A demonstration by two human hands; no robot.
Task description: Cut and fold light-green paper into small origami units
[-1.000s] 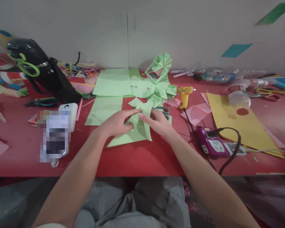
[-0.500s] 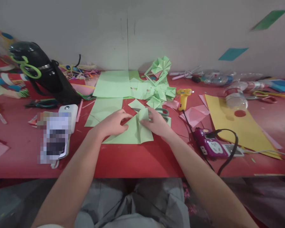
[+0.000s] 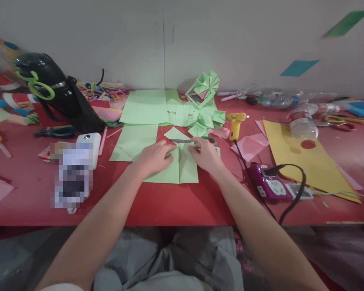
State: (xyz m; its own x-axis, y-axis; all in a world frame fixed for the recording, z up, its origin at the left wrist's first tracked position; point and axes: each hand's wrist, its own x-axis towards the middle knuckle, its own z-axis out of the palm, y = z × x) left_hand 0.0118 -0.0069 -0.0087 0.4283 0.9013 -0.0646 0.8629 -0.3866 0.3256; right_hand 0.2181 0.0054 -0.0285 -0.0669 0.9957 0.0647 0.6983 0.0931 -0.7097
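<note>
The pale green paper point(image 3: 178, 169) under my fingers lies flat on the red tabletop point(image 3: 170, 202), at the centre of the frame just below the middle. It is folded, with a sharp crease running straight up its middle and a straight near edge. My left hand point(image 3: 153, 158) covers its upper left part and my right hand point(image 3: 206, 157) its upper right. Whether they pinch or press, I can't tell.

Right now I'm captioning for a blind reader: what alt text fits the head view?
A person's left hand and right hand rest on a creased green paper sheet on a red table. Scissors lie just beyond them; folded green pieces, a yellow glue gun and a purple power strip sit nearby.
</note>
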